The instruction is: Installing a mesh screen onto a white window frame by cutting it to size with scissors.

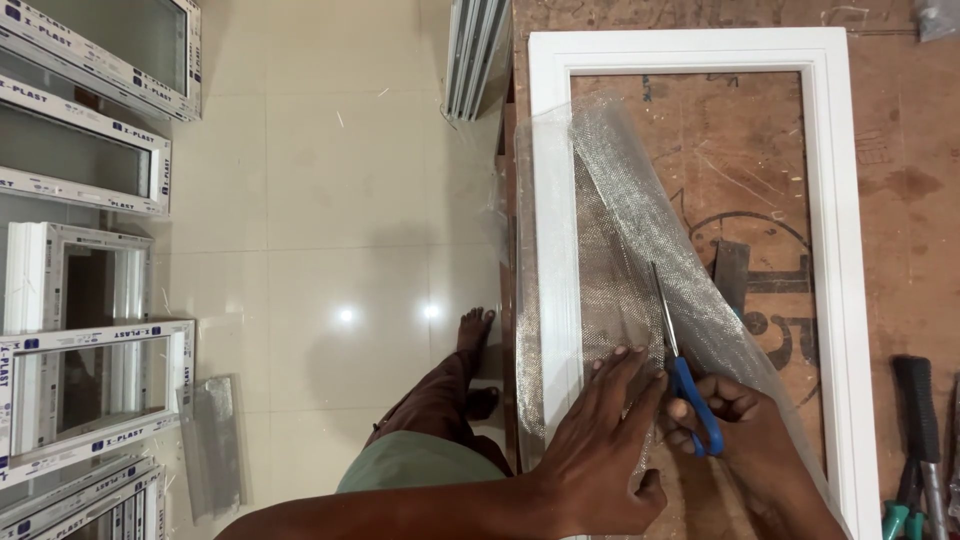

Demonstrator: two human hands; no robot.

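Floor tiles [330, 200] lie bare beside the worktop's [900, 180] left edge, with stacked window frames [85, 330] well apart along the far side. A white frame [840, 250] spans the worktop, its lower end near the front edge. Grey mesh [620, 230] drapes over its left rail. The left hand [600, 450] presses flat and open on the mesh; the right hand [745, 425] grips blue-handled scissors [685, 370], blades in the mesh.
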